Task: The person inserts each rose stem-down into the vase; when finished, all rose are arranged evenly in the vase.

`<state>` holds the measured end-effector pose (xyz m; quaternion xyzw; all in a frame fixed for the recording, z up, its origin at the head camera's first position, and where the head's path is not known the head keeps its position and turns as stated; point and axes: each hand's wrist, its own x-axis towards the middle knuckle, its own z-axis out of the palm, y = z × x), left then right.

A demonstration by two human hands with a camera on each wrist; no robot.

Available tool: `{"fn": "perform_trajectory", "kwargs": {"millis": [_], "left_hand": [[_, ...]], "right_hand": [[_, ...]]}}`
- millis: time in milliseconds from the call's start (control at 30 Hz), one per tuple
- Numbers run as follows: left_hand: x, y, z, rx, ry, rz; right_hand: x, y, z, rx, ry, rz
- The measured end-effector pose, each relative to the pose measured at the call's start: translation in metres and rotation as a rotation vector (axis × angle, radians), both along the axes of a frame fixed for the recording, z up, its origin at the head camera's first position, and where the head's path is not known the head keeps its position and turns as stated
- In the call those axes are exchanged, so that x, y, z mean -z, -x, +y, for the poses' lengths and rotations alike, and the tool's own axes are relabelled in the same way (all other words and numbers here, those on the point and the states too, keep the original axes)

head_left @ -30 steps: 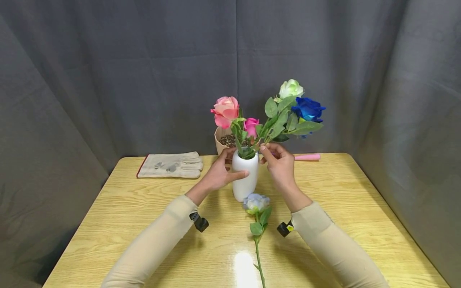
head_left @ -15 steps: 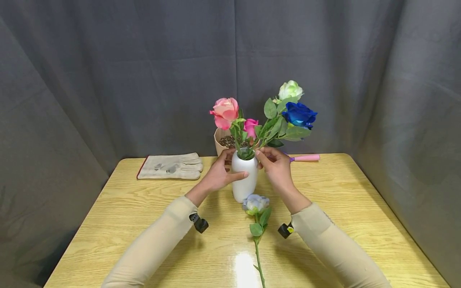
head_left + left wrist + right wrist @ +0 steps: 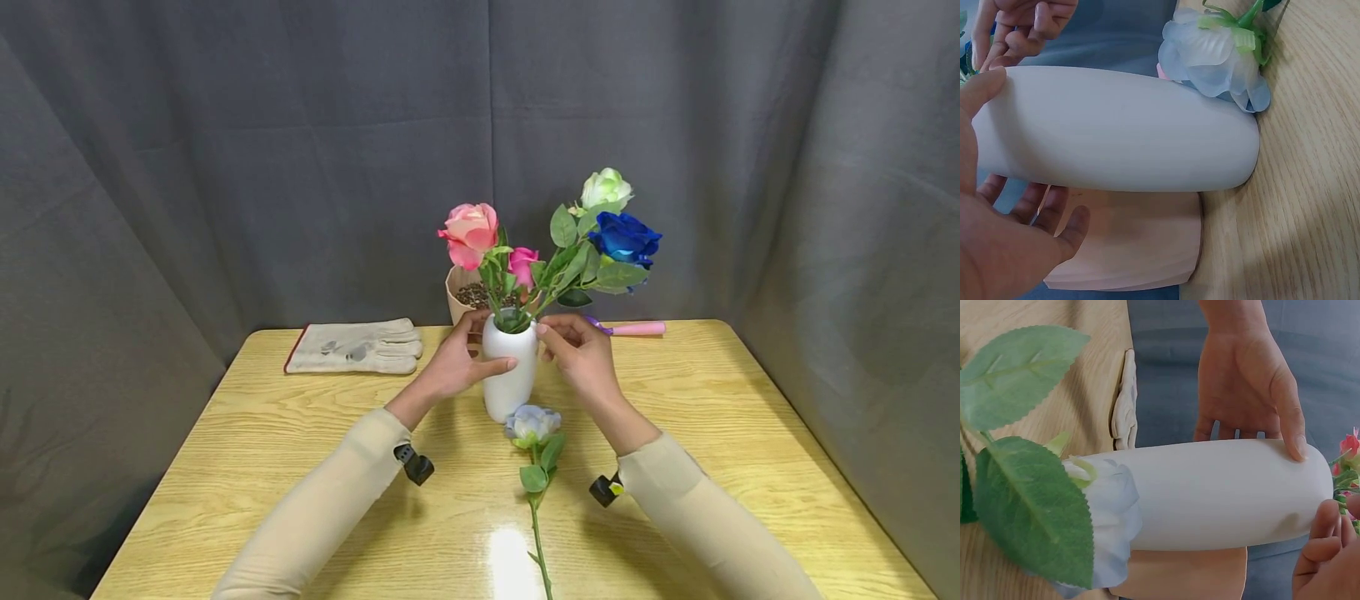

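Observation:
A white vase stands at the middle of the wooden table. In it are a blue rose, a pale green rose, a pink rose and a small magenta rose. My left hand grips the vase, its thumb across the front, as the right wrist view shows on the vase. My right hand has curled fingers at the vase's mouth and pinches the blue rose's stem there. A light blue rose lies on the table just in front of the vase.
A tan pot of dark gravel stands right behind the vase. A grey work glove lies at the back left. A pink-handled tool lies at the back right. Dark curtains close in the table on three sides.
My right hand has come down to the vase's mouth with the blue rose's stem, so the blue rose sits lower and further left. My left hand has kept its grip on the vase.

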<state>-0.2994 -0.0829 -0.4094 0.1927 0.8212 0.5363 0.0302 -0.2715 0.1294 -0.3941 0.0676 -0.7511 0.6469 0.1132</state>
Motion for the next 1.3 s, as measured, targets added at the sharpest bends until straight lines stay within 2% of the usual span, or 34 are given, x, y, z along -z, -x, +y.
{"fn": "perform_trajectory", "kwargs": {"millis": [433,700,1000,1300], "left_hand": [[-0.002,0.002,-0.001,-0.003,-0.014,0.037],[0.0,0.003,-0.001,-0.002,-0.016,0.045],[0.0,0.002,0.0,-0.004,-0.021,0.042],[0.001,0.003,0.0,0.0,-0.024,0.036]], "right_hand": [[0.002,-0.012,0.012,-0.053,-0.065,-0.046],[0.003,-0.026,0.019,-0.108,-0.073,-0.1],[0.005,-0.043,0.028,-0.168,-0.085,-0.119],[0.014,-0.059,0.034,-0.219,-0.11,-0.151]]}}
